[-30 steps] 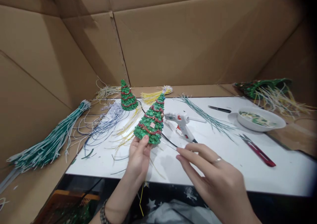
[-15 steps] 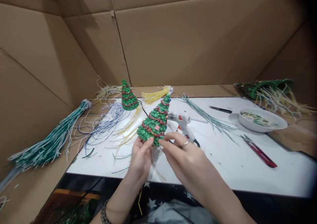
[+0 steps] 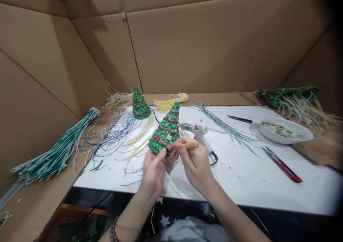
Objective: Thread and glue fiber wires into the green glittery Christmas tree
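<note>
My left hand (image 3: 154, 169) grips the base of a small green glittery Christmas tree (image 3: 163, 133) with red garlands and a pink square on its front. The tree leans to the right, over the white tabletop. Close against the tree's lower right side, my right hand (image 3: 195, 160) is closed around a tool with a tan wooden handle (image 3: 190, 145). The tool points left toward the lower branches; its tip is too small to make out, and I cannot tell whether it touches them.
Behind the hands lies a white glue gun (image 3: 199, 129). A second tree (image 3: 140, 104) stands at the back. Wire bundles, green (image 3: 59, 149), blue (image 3: 114, 133) and yellow (image 3: 168, 104), lie leftward and behind. To the right are red snips (image 3: 285, 167), black tweezers (image 3: 239, 119) and a white bowl (image 3: 285, 138).
My right hand has turned and now holds the wooden-handled tool, which did not show before. The held tree has shifted slightly left and down. My left hand keeps its grip.
</note>
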A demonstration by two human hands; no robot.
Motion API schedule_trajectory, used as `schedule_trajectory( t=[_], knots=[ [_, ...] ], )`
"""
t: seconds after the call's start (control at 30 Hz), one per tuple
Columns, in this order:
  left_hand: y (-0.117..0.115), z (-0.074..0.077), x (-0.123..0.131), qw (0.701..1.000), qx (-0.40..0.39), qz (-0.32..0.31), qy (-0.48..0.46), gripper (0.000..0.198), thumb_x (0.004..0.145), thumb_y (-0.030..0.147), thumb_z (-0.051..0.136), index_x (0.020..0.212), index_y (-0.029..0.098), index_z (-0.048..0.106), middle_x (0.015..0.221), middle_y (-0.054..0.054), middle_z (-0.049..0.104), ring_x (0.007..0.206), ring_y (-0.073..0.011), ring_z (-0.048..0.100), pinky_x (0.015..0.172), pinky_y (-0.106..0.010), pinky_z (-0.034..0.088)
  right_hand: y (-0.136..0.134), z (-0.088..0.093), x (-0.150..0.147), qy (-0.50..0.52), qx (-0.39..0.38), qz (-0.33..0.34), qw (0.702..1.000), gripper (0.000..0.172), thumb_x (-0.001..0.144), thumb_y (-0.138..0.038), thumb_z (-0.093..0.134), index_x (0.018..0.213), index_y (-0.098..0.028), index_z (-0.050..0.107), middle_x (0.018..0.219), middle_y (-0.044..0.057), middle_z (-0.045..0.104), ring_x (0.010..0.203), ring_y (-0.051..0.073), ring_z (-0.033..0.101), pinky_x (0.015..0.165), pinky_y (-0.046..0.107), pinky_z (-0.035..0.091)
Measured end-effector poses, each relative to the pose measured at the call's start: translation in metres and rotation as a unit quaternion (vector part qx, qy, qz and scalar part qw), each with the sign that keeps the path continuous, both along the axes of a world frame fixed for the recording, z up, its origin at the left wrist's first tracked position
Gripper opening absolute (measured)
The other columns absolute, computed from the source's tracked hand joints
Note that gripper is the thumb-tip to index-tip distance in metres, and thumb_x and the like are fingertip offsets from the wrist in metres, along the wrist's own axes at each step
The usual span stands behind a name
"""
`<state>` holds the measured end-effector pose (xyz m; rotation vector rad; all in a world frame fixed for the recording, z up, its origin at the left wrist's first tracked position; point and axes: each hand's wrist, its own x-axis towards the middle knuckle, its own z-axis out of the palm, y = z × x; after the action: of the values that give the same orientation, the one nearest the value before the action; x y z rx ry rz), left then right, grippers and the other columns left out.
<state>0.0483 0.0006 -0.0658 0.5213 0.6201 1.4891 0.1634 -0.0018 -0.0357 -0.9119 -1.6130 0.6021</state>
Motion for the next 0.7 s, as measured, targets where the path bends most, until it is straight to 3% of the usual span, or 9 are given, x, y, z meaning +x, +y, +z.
schedule_trajectory(
  t=[0.17,0.43,0.7],
  knots=[
    [0.002,0.000,0.000,1.000,0.009,-0.003,-0.004,0.020,0.070,0.016,0.079,0.090,0.015,0.074,0.090,-0.005,0.076,0.080,-0.0125,0.067,0.076,-0.022,0.051,0.004,-0.003,-0.011,0.048,-0.012,-0.015,0.999,0.036,0.099,-0.038,0.044,0.071,-0.019,0.055,0.063,-0.003,0.053,0.056,0.009,0.056,0.057,0.024,0.044],
    [0.000,0.002,0.000,1.000,0.007,-0.006,-0.002,0.012,0.074,0.017,0.077,0.084,0.015,0.071,0.080,-0.003,0.073,0.071,-0.0106,0.064,0.074,-0.022,0.050,-0.003,-0.020,-0.014,0.195,0.035,0.004,0.980,0.028,0.100,-0.036,0.043,0.087,-0.021,0.063,0.080,0.001,0.065,0.066,0.012,0.064,0.061,0.026,0.051],
    [-0.001,-0.001,-0.001,1.000,0.019,-0.005,0.017,0.018,0.077,0.017,0.074,0.094,0.016,0.069,0.089,-0.003,0.073,0.081,-0.0128,0.066,0.081,-0.025,0.049,0.002,-0.016,-0.017,0.210,0.010,0.001,0.978,0.034,0.099,-0.043,0.041,0.079,-0.020,0.057,0.071,-0.001,0.059,0.058,0.010,0.058,0.054,0.025,0.047]
  ],
)
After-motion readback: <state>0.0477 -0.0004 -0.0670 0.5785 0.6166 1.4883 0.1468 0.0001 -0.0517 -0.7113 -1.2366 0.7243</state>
